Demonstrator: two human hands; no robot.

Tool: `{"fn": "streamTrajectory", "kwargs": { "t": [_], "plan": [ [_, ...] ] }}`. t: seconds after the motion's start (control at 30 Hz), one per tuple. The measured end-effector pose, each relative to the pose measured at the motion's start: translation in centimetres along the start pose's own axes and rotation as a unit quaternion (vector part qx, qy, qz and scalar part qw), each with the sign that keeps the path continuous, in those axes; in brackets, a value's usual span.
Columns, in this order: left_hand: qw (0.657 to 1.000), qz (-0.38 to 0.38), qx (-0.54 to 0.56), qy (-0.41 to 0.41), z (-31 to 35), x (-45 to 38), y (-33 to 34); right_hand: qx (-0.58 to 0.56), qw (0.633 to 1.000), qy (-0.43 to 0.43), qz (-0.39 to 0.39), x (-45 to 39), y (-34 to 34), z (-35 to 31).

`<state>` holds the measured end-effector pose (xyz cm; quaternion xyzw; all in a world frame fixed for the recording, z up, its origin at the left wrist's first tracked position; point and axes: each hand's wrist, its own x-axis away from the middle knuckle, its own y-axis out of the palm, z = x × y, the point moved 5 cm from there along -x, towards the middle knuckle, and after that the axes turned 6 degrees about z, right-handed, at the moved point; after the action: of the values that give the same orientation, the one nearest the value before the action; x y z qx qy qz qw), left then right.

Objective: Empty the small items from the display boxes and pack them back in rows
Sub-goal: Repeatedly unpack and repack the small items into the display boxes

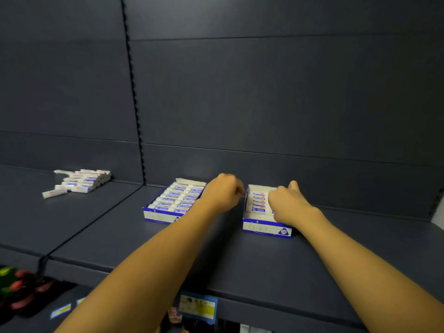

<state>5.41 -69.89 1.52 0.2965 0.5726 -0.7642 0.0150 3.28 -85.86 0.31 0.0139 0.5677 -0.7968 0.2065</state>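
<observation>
Left hand [222,191] pins the right display box's [265,228] wall, grip unclear; right hand [287,203] curls over the packs [258,202], so I'd nudge them flush before adding more.

Full blue-and-white cardboard display box [168,207] left, part-filled matching box [262,217] right; loose white small packs [79,182] heaped far left on the shelf.

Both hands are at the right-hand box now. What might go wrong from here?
1. The right display box sits near the shelf front; the left hand at its wall and right hand inside might nudge it off.
2. Its packed items fill only part, so rows may tip.
3. The loose pile lies far left, easily forgotten.
</observation>
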Motion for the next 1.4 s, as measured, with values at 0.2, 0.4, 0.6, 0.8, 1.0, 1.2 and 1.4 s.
{"fn": "streamTrajectory", "kwargs": {
  "t": [0.2,0.4,0.6,0.8,1.0,1.2,1.4],
  "plan": [
    [0.996,-0.022,-0.059,-0.067,-6.3,3.2,-5.0,-0.014,1.000,0.018,-0.001,0.1,-2.4,0.2],
    [0.989,-0.005,-0.107,-0.098,-11.7,7.5,-9.7,-0.024,0.999,0.035,0.015,-1.1,-5.0,-2.8],
    [0.980,0.002,-0.149,-0.133,-17.7,11.8,-14.5,-0.032,0.998,0.046,0.038,-3.7,-8.7,-8.7],
    [0.974,-0.011,-0.169,-0.152,-23.8,15.8,-18.1,-0.054,0.997,0.012,0.058,-5.7,-11.1,-17.4],
    [0.964,-0.018,-0.194,-0.179,-30.8,20.1,-20.8,-0.083,0.994,-0.013,0.063,-6.9,-13.1,-25.8],
    [0.964,-0.023,-0.196,-0.180,-36.7,23.3,-22.2,-0.133,0.991,0.013,0.030,-8.2,-15.0,-31.9],
    [0.966,-0.031,-0.188,-0.175,-41.0,25.2,-23.7,-0.147,0.989,0.000,0.008,-9.7,-15.6,-37.8]
  ]
}}
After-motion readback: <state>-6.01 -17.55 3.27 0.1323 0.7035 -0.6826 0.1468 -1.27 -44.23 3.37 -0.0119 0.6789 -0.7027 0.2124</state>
